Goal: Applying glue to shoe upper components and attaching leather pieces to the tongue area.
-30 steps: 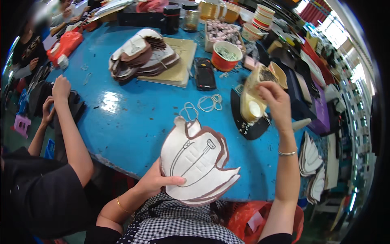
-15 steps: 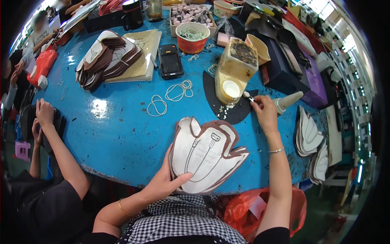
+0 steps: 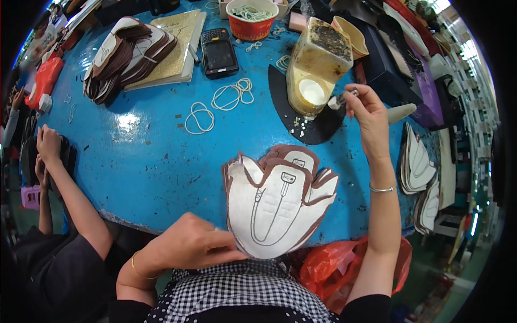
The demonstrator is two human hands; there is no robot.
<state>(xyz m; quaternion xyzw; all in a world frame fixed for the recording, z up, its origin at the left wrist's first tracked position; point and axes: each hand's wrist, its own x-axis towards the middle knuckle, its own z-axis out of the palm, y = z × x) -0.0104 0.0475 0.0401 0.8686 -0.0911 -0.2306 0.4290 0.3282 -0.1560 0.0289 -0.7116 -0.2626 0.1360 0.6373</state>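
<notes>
A stack of white shoe-upper pieces [image 3: 272, 212] with brown edges and stitched outlines lies at the table's front edge, its layers fanned so that one behind shows at the top. The fingers of my left hand [image 3: 196, 242] are closed at the stack's lower left edge, pinching it. My right hand [image 3: 367, 110], raised right of a cream-coloured pot, pinches a small metal tool with a white tip [image 3: 335, 102]; its exact kind is unclear. The stained pot [image 3: 319, 67] has a round opening with white stuff inside and stands on a black sheet [image 3: 280, 89] strewn with white crumbs.
On the blue table [image 3: 161, 161] lie white elastic loops [image 3: 231, 96], a handheld scanner [image 3: 219, 53] and another pile of uppers [image 3: 126, 56] on a gold book. More pieces [image 3: 417, 161] sit at the right edge. A co-worker's arm [image 3: 75, 188] rests at left.
My right hand has lifted the small tool away from the pot's base. My left hand has shifted from the stack's left side to its lower edge, and the layers are fanned further apart.
</notes>
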